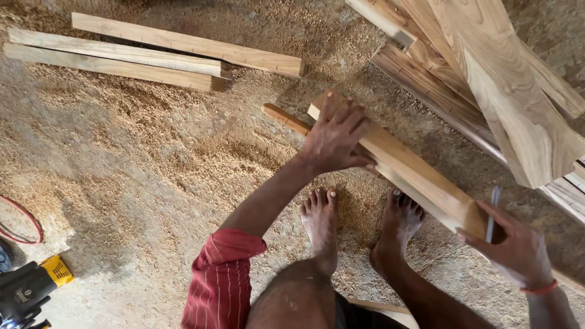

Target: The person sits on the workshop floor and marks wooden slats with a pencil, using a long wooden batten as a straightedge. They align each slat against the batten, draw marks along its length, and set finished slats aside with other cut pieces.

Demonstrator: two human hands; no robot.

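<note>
The sawdust-covered floor [152, 158] gives loose footing. My left hand [335, 137] presses the long wooden beam [414, 173] above my bare feet [320, 222]; my right hand [518, 250] grips its near end alongside a thin pencil [492, 213]. A slip could drop it on my toes.

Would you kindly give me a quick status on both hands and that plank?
Left hand gripping the plank's far end. Right hand at its near end, holding a thin pencil-like tool. Bare feet directly beneath.
</note>
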